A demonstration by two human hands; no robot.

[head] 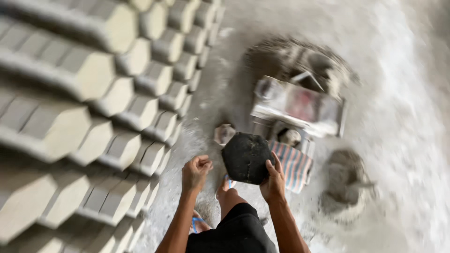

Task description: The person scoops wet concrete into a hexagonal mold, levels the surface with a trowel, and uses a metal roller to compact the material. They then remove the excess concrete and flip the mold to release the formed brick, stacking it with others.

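Note:
My right hand grips the lower right edge of a dark hexagonal mould and holds it up in front of me, its flat dark face toward the camera. My left hand hovers just left of the mould with fingers curled into a loose fist, holding nothing and not touching it. Below the hands I see my knee in dark shorts and a foot in a blue-strapped sandal. The picture is blurred by motion.
Rows of grey hexagonal concrete pavers are stacked along the left. Ahead stands a low metal stand beside a heap of wet cement mix. A striped cloth lies under the mould, with a cement-filled bucket to the right.

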